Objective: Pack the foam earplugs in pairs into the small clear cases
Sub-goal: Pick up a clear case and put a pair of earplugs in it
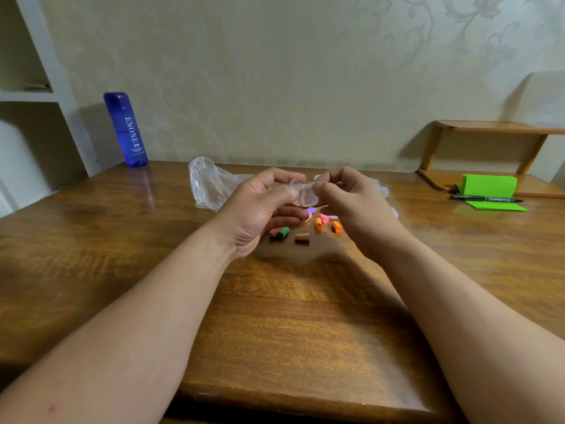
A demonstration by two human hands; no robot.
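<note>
- Both the left hand (260,206) and the right hand (351,203) pinch one clear case (302,194) at mid-frame.
- Pry its lid gently, keeping it above the earplugs (318,223) on the counter (275,316).

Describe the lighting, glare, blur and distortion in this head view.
Head view: soft indoor light; glare streaks the wooden table below the blue bottle; the hands cast a shadow towards the camera; wide-angle distortion bows the table's edges and stretches the forearms; the clear case and the earplugs look soft.
</note>
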